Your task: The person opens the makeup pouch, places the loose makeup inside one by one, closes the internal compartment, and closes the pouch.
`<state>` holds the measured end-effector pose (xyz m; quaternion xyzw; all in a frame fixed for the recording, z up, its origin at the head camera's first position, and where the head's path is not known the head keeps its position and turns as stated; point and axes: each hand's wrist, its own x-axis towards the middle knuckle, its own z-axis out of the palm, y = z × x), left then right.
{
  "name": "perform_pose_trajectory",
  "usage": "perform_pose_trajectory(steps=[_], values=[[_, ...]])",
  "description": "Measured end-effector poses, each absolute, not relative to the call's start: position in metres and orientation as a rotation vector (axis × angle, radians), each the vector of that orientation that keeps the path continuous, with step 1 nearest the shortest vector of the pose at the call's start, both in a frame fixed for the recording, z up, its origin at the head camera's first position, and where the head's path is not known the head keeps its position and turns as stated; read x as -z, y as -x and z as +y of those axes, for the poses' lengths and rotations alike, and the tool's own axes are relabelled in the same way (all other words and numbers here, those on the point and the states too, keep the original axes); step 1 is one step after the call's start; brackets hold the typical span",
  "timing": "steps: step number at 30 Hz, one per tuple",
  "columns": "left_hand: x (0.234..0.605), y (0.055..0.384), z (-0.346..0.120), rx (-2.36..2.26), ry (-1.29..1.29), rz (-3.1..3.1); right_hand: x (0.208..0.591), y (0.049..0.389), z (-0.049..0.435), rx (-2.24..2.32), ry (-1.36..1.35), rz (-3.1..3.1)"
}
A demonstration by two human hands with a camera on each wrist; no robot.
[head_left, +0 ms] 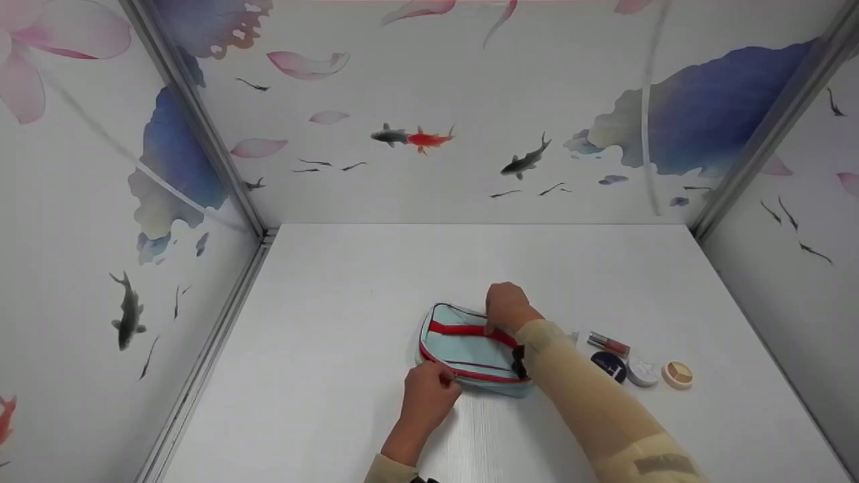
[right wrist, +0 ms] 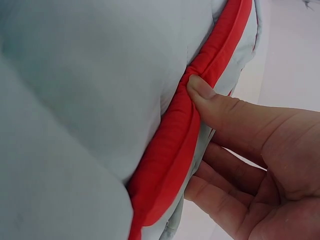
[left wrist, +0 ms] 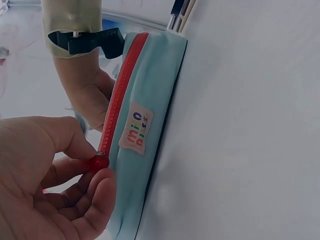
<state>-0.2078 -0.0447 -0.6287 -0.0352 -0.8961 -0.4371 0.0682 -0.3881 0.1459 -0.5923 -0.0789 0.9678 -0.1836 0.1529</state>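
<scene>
A light blue cosmetic bag [head_left: 463,347] with red trim lies on the white table. Its red zipper [left wrist: 121,90] runs along the near side, above a small patch with colourful letters [left wrist: 136,128]. My left hand [head_left: 429,392] pinches the red zipper pull [left wrist: 99,162] between thumb and fingers, at the bag's near left corner. At the far right side, my right hand [head_left: 509,308] grips the bag with the thumb on the red handle strap [right wrist: 172,125] and the other fingers behind the bag's edge. The inside of the bag is hidden.
To the right of the bag lie a lip gloss tube [head_left: 609,343], a dark round compact [head_left: 609,367], a white round case [head_left: 642,371] and a round palette with beige tones [head_left: 678,375]. My right forearm partly covers that side. Printed panels [head_left: 456,181] enclose the table [head_left: 322,302].
</scene>
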Motion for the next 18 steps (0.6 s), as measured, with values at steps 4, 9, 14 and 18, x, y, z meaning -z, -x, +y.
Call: perform_pose_trajectory(steps=[4,9,14,18], values=[[0.628,0.207,-0.043,1.301,0.137,-2.692,0.593,0.387,0.146,0.551,0.214,2.773],[0.628,0.206,-0.037,1.308,0.165,-2.676,0.596,0.388,0.146,0.545,0.226,2.778],[0.626,0.206,-0.034,1.288,0.197,-2.667,0.593,0.387,0.147,0.524,0.252,2.783],[0.624,0.207,-0.031,1.313,0.151,-2.714,0.593,0.388,0.147,0.559,0.209,2.766]])
